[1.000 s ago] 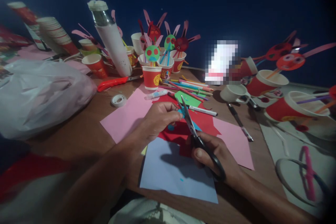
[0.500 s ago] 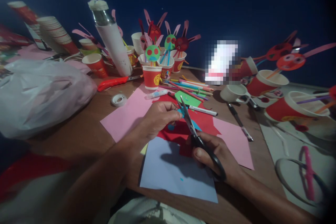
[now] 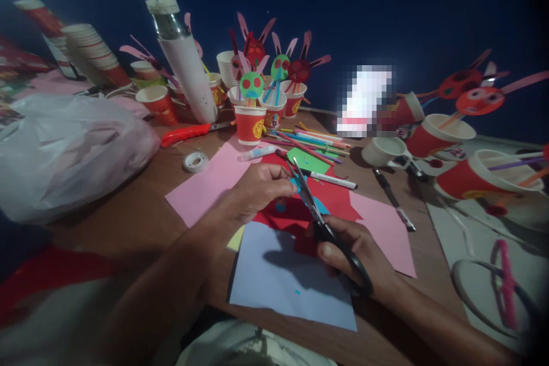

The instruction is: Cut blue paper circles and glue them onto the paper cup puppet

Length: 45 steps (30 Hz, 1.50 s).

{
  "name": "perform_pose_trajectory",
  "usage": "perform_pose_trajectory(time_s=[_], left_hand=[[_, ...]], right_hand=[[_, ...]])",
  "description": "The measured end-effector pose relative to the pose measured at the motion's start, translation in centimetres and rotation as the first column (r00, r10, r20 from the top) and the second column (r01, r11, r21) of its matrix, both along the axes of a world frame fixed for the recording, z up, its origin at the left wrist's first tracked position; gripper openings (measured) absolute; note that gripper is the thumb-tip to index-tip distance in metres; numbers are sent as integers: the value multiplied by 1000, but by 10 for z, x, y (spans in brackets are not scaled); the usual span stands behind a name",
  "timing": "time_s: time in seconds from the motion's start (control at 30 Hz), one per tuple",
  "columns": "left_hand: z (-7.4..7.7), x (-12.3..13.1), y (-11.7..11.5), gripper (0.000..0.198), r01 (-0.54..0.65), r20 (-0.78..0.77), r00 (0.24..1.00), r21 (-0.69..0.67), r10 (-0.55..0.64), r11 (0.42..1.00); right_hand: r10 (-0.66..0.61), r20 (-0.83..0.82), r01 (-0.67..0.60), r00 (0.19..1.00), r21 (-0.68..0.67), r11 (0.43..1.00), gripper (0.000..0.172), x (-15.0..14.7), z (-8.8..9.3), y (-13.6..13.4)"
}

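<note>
Between thumb and fingers, my left hand (image 3: pixel 266 190) pinches a small piece of blue paper (image 3: pixel 295 183). My right hand (image 3: pixel 355 251) is wrapped round the black handles of a pair of scissors (image 3: pixel 312 204), whose blades point up and away, right beside the blue piece. Below the hands lies red paper (image 3: pixel 274 216) with more blue scraps on it. A light blue sheet (image 3: pixel 283 280) carrying a tiny blue snippet is nearer to me, and pink sheets (image 3: pixel 381 229) spread out to both sides.
A plastic bag (image 3: pixel 77 154) and a roll of tape (image 3: pixel 195 162) are on the left. Orange-handled scissors (image 3: pixel 184 135), a flask (image 3: pixel 184 68) and paper cups (image 3: pixel 250 126) with rabbit faces stand behind. Coloured sticks (image 3: pixel 313 143), a marker (image 3: pixel 330 179) and a mug (image 3: pixel 384 151) lie beyond my hands.
The whole view has shifted very slightly. Both hands keep nearly the same pose, with the scissors still beside the blue paper.
</note>
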<state>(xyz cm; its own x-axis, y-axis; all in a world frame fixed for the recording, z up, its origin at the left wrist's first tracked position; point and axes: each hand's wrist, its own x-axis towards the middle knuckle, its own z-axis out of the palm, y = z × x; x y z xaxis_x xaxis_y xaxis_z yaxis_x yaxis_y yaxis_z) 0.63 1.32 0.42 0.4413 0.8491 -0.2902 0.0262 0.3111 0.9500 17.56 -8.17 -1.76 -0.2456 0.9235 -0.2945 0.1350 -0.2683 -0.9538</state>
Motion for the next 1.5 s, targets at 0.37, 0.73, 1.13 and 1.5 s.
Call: perform_pose_trajectory(time_s=[0.37, 0.73, 1.13, 1.5], left_hand=[[1, -2, 0, 14, 19, 16, 1000, -44, -19, 999], [1, 1, -3, 21, 23, 42, 999, 4, -24, 1000], [0, 2, -3, 15, -23, 28, 999, 21, 22, 1000], [3, 2, -2, 14, -14, 1, 1000, 14, 14, 1000]], right_hand=[[-10, 19, 10, 1000, -13, 1000, 44, 0, -2, 0], [-38, 24, 38, 999, 17, 999, 43, 1, -1, 3], [10, -41, -9, 999, 19, 1000, 41, 1, -6, 2], [29, -58, -24, 998, 82, 996, 35, 2, -8, 0]])
